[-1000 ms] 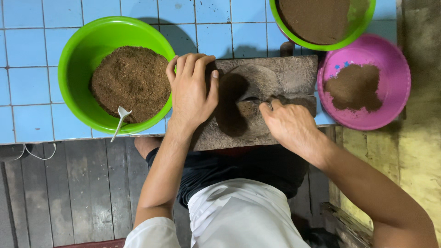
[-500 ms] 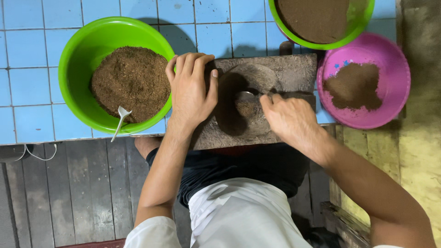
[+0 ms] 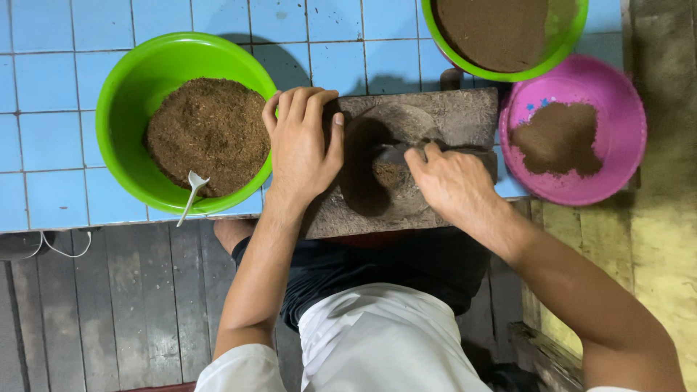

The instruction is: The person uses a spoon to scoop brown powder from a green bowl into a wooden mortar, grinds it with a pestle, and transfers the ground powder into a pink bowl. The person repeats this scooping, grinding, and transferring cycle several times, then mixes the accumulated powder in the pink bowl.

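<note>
Head view, left hand [image 3: 301, 145]: fingers together, flat on the left edge of the grey stone block [image 3: 428, 123], steadying it.
Head view, right hand [image 3: 454, 181]: fingers curled narrowly around a dark tool over the brown powder [image 3: 392, 173] in the block's hollow; the grip is partly hidden.
Technique: keep the block braced and strokes short, so powder stays inside.
Surroundings: green bowl [image 3: 131, 94] with white spoon [image 3: 192, 192] at left; pink bowl [image 3: 617, 109] and second green bowl [image 3: 573, 36] crowd the right.

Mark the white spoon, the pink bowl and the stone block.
white spoon [image 3: 190, 196], head view, on its handle by the bowl's rim.
pink bowl [image 3: 623, 123], head view, on its bare inner wall.
stone block [image 3: 465, 116], head view, on its bare top.
</note>
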